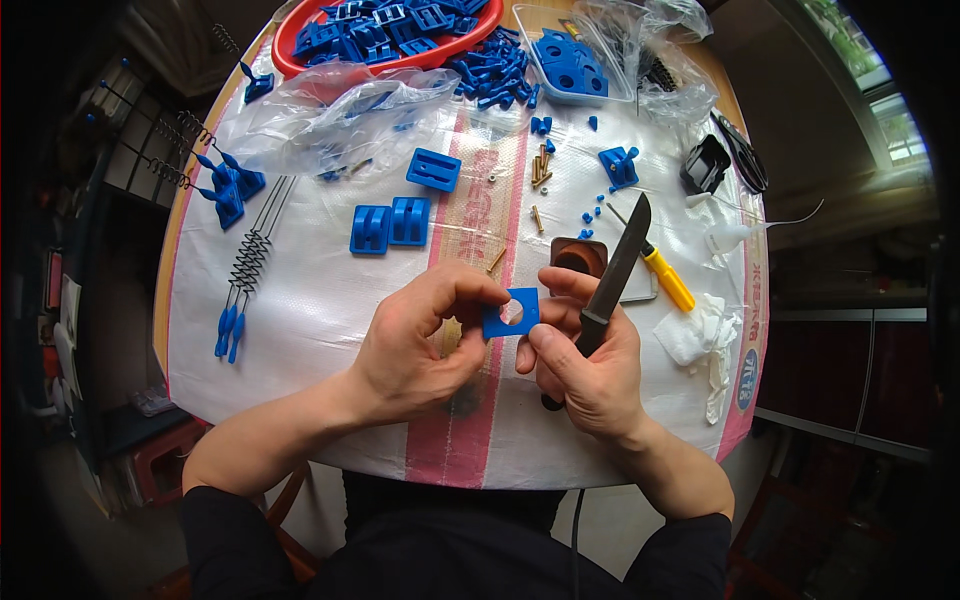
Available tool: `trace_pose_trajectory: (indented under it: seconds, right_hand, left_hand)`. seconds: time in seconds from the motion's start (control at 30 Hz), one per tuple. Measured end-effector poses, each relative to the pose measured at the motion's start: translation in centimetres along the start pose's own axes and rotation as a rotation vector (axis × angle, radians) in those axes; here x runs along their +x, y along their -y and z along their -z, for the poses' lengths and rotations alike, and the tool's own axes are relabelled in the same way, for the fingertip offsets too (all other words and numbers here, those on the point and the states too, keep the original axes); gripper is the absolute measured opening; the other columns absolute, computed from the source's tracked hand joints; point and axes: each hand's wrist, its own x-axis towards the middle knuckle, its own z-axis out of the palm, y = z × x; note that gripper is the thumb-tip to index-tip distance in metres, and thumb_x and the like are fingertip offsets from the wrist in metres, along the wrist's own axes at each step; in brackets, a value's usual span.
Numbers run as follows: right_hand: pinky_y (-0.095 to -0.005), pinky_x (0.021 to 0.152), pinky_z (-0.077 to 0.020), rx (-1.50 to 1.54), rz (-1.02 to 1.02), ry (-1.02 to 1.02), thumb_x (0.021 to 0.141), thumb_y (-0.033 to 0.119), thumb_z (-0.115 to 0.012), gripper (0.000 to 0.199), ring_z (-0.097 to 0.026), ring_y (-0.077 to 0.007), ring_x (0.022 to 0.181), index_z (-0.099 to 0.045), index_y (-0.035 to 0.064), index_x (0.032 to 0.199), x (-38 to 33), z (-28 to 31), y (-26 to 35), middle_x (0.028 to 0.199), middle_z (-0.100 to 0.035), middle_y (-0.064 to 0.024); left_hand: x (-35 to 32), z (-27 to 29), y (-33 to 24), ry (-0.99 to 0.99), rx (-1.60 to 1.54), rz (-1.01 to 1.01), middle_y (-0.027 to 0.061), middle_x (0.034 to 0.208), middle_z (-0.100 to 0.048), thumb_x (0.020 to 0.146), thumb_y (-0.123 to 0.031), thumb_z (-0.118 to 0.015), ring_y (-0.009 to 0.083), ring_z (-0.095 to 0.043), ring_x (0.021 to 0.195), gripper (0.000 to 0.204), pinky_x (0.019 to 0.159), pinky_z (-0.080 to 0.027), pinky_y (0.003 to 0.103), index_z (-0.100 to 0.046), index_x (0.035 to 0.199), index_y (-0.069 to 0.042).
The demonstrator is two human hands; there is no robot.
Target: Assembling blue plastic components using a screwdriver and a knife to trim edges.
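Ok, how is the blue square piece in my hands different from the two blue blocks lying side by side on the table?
The blue square piece is flat and thin with a round hole through it; the two blue blocks are thicker, with slots in their tops. The square piece is pinched off the table by the left hand beside the knife-holding right hand; the blocks lie untouched on the white sheet. Both are the same blue plastic.

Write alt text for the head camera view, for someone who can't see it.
Seen from above, the left hand pinches a blue square plate with a round hole while the right hand grips a dark knife. More blue parts and springs lie on a white-covered table.
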Motion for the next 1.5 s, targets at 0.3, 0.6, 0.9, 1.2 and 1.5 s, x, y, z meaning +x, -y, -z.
trace_pose_trajectory:
  seconds: [0.3, 0.6, 0.9, 1.2, 1.5]
  right_hand:
    - [-0.0227, 0.066, -0.0537, -0.076, 0.027, -0.026, 0.091, -0.004, -0.06, 0.046, -0.066, -0.0122, 0.081, -0.042, -0.0035, 0.133, -0.1, -0.1, -0.1, 0.101, -0.066, -0.0128]
    - [-0.0221, 0.066, -0.052, -0.113, 0.038, -0.046, 0.09, -0.002, -0.063, 0.04, -0.061, -0.0087, 0.075, -0.049, -0.0038, 0.128, 0.0, 0.0, -0.4, 0.094, -0.064, -0.0072]
    - [-0.0207, 0.055, -0.0463, -0.067, 0.024, -0.01, 0.092, 0.003, -0.064, 0.03, -0.058, -0.0072, 0.066, -0.055, -0.0038, 0.12, -0.1, 0.0, -0.2, 0.086, -0.062, -0.005]
    - [-0.0213, 0.047, -0.0466, -0.016, -0.08, -0.013, 0.099, 0.009, -0.056, 0.016, -0.059, -0.0105, 0.054, -0.058, -0.0018, 0.11, -0.2, 0.1, -0.3, 0.079, -0.065, -0.01]
    - [-0.0199, 0.044, -0.0427, 0.012, -0.119, -0.045, 0.099, 0.01, -0.054, 0.022, -0.061, -0.0114, 0.056, -0.056, -0.0035, 0.117, -0.1, 0.1, 0.0, 0.083, -0.067, -0.0114]
  left_hand:
    - [-0.2, -0.1, -0.3, 0.044, -0.151, 0.143, 0.0089, 0.107, -0.059, 0.082, 0.008, -0.063, 0.0121, -0.063, 0.091, 0.043, 0.079, -0.052, 0.026, -0.051, 0.124, 0.004]
    - [-0.3, -0.3, -0.3, 0.023, -0.209, 0.199, 0.0068, 0.104, -0.06, 0.083, 0.007, -0.064, 0.0095, -0.061, 0.086, 0.042, 0.076, -0.051, 0.025, -0.053, 0.123, 0.003]
    - [-0.2, 0.7, -1.2, 0.192, -0.189, 0.369, 0.0028, 0.098, -0.062, 0.092, -0.003, -0.064, 0.0059, -0.059, 0.081, 0.032, 0.067, -0.048, 0.022, -0.055, 0.122, 0.002]
    - [0.2, 0.8, -2.0, 0.234, -0.411, 0.615, 0.0014, 0.073, -0.064, 0.103, -0.021, -0.05, 0.005, -0.056, 0.058, 0.024, 0.053, -0.044, 0.02, -0.061, 0.11, -0.001]
    - [0.6, 1.2, -1.7, 0.306, -0.656, 0.711, 0.005, 0.078, -0.065, 0.104, -0.018, -0.039, 0.007, -0.06, 0.061, 0.03, 0.05, -0.045, 0.019, -0.052, 0.124, 0.0]
